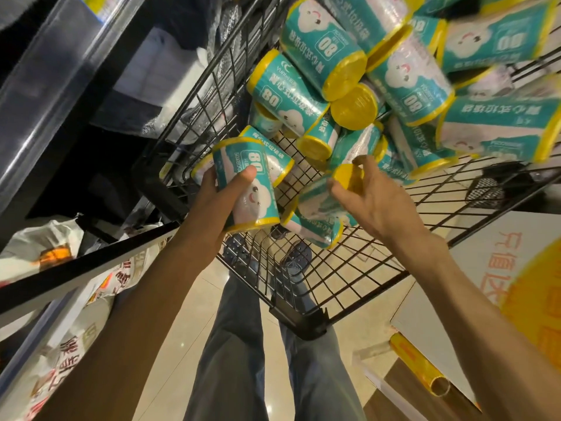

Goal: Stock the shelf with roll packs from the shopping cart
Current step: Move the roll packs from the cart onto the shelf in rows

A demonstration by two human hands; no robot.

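Holding one roll pack (246, 189) in left hand (212, 202) grip, thumb across its front

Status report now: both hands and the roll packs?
Left hand holds one roll pack. Right hand grips second pack's yellow end inside cart. Nothing in the way.

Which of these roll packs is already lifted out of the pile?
The roll pack that the left hand grips near the cart's left side. The right hand only pinches the yellow end of a pack lying among the others.
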